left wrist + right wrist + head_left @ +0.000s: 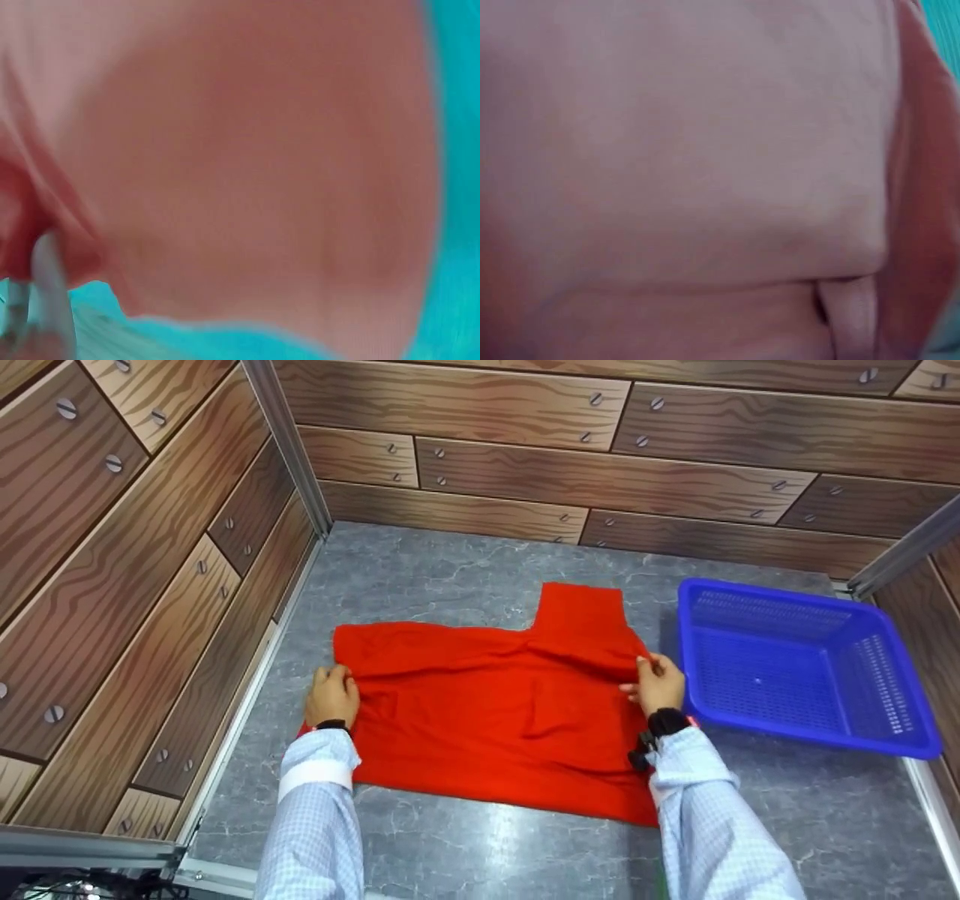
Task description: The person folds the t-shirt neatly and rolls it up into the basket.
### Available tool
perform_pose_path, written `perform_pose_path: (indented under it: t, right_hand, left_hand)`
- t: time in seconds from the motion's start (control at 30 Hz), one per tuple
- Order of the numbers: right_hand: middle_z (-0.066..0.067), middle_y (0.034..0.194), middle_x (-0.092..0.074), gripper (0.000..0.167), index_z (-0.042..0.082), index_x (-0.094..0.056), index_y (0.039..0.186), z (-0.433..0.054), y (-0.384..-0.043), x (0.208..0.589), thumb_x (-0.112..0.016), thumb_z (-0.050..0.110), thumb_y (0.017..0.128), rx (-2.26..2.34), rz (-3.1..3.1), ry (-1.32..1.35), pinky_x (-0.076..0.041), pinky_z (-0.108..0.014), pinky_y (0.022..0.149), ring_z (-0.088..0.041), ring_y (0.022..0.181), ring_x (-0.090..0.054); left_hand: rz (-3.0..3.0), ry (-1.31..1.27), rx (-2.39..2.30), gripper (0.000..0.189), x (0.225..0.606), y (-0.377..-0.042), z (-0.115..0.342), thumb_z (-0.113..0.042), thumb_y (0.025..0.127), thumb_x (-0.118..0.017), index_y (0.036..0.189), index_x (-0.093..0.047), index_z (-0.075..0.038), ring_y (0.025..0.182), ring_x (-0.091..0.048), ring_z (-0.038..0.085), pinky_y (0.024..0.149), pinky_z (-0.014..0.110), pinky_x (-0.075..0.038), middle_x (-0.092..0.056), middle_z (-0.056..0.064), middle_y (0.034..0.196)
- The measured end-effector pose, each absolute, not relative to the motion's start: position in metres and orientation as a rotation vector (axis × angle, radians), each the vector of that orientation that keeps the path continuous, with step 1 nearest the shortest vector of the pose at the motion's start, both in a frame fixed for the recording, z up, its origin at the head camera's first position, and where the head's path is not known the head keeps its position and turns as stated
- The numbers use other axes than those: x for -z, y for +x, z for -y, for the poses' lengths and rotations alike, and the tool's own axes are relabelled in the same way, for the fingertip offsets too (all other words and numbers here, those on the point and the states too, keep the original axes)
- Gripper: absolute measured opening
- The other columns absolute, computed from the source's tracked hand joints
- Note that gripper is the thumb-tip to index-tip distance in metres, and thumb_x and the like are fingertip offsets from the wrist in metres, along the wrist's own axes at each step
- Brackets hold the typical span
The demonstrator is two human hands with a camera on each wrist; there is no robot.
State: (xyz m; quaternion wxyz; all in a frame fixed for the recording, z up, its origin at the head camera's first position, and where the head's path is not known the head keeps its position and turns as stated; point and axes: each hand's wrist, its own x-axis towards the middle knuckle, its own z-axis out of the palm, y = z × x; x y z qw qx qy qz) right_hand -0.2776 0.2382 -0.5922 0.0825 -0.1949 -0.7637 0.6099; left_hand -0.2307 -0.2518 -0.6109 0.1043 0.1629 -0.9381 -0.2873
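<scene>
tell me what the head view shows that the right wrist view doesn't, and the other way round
Only the head view shows the left hand and right hand gripping the shirt's edges, the blue basket on the right, and the wood-patterned walls.

Only the right wrist view shows, close up, a narrow strip of cloth below a fold.

Both show the red shirt, though it looks washed-out pink up close, and what seems to be the floor, just slivers in the wrist view.

Blurry wrist views, glare-streaked floor [499, 840]
</scene>
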Motion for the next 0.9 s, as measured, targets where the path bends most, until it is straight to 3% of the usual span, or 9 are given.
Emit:
perform_pose_path:
  t: [0.07, 0.17, 0.33, 0.4, 0.47, 0.63, 0.67, 0.8, 0.9]
  right_hand:
    - [-0.031, 0.095, -0.067, 0.019, -0.005, -0.061, 0.106, -0.240, -0.269, 0.601, -0.056, 0.008, 0.093, -1.581, 2.376, -0.386, -0.049, -0.020, 0.043, -0.004, 0.045, -0.060]
    - [-0.022, 0.082, -0.066, 0.011, -0.002, -0.064, 0.086, -0.245, -0.255, 0.616, -0.060, 0.007, 0.082, -1.088, 2.556, -0.100, -0.051, -0.036, 0.051, -0.022, 0.055, -0.063]
    - [-0.019, 0.094, -0.063, 0.031, 0.000, -0.070, 0.077, -0.249, -0.244, 0.621, -0.064, 0.029, 0.086, -0.689, 2.774, -0.063, -0.048, -0.056, 0.071, -0.044, 0.083, -0.059]
    - [-0.024, 0.097, -0.066, 0.036, -0.003, -0.073, 0.085, -0.246, -0.251, 0.615, -0.062, 0.030, 0.091, -0.813, 2.787, -0.201, -0.048, -0.054, 0.079, -0.045, 0.092, -0.060]
    - [-0.028, 0.103, -0.067, 0.035, -0.006, -0.072, 0.102, -0.239, -0.263, 0.606, -0.059, 0.026, 0.094, -1.078, 2.756, -0.369, -0.052, -0.043, 0.080, -0.038, 0.089, -0.064]
    - [-0.025, 0.118, -0.057, 0.055, -0.011, -0.035, 0.144, -0.222, -0.281, 0.583, -0.051, 0.007, 0.094, -2.071, 2.296, -0.839, -0.054, -0.014, 0.061, -0.005, 0.062, -0.065]
    - [-0.021, 0.117, -0.055, 0.059, -0.010, -0.029, 0.146, -0.220, -0.282, 0.579, -0.050, 0.005, 0.094, -2.194, 2.179, -0.938, -0.055, -0.015, 0.059, -0.003, 0.057, -0.064]
    - [-0.008, 0.098, -0.053, 0.036, -0.005, -0.042, 0.126, -0.219, -0.285, 0.569, -0.052, -0.004, 0.091, -2.422, 1.905, -1.144, -0.058, -0.018, 0.074, -0.007, 0.062, -0.065]
    - [-0.004, 0.081, -0.057, 0.034, -0.004, -0.045, 0.120, -0.222, -0.286, 0.566, -0.054, -0.012, 0.089, -2.519, 1.842, -1.203, -0.057, -0.020, 0.081, -0.011, 0.066, -0.064]
  left_hand:
    - [2.806, 0.386, 0.746, 0.016, 0.612, -0.231, 0.253, -0.018, 0.087, -0.059, 0.088, -0.066, -0.003, 0.103, -0.054, 0.045, 0.092, 0.052, -0.044, -0.058, 0.020, 0.115]
    - [2.874, 0.278, 0.689, 0.028, 0.615, -0.233, 0.255, -0.024, 0.087, -0.059, 0.077, -0.067, 0.001, 0.116, -0.048, 0.046, 0.103, 0.052, -0.038, -0.055, 0.024, 0.127]
    - [2.875, 0.348, 0.918, 0.030, 0.623, -0.237, 0.254, -0.017, 0.095, -0.056, 0.098, -0.067, 0.011, 0.132, -0.042, 0.048, 0.114, 0.051, -0.033, -0.047, 0.033, 0.139]
    - [2.811, 0.466, 1.097, 0.030, 0.625, -0.239, 0.253, -0.007, 0.093, -0.058, 0.116, -0.060, 0.011, 0.133, -0.040, 0.048, 0.114, 0.050, -0.033, -0.042, 0.034, 0.140]
    - [2.723, 0.574, 1.254, 0.040, 0.626, -0.239, 0.255, 0.000, 0.089, -0.059, 0.127, -0.051, 0.009, 0.134, -0.039, 0.046, 0.115, 0.050, -0.032, -0.040, 0.034, 0.140]
    - [2.611, 0.670, 1.415, 0.047, 0.622, -0.240, 0.258, 0.003, 0.089, -0.058, 0.135, -0.049, 0.007, 0.130, -0.045, 0.042, 0.113, 0.047, -0.034, -0.050, 0.030, 0.137]
    - [2.596, 0.676, 1.416, 0.044, 0.622, -0.239, 0.258, 0.001, 0.090, -0.058, 0.133, -0.052, 0.006, 0.128, -0.048, 0.041, 0.111, 0.047, -0.036, -0.053, 0.029, 0.135]
    - [2.519, 0.689, 1.342, 0.029, 0.616, -0.241, 0.256, -0.004, 0.093, -0.057, 0.119, -0.067, 0.000, 0.113, -0.059, 0.038, 0.099, 0.045, -0.044, -0.067, 0.022, 0.120]
    - [2.456, 0.651, 1.295, 0.023, 0.611, -0.244, 0.256, 0.000, 0.091, -0.057, 0.107, -0.073, -0.002, 0.105, -0.063, 0.036, 0.092, 0.042, -0.047, -0.072, 0.019, 0.108]
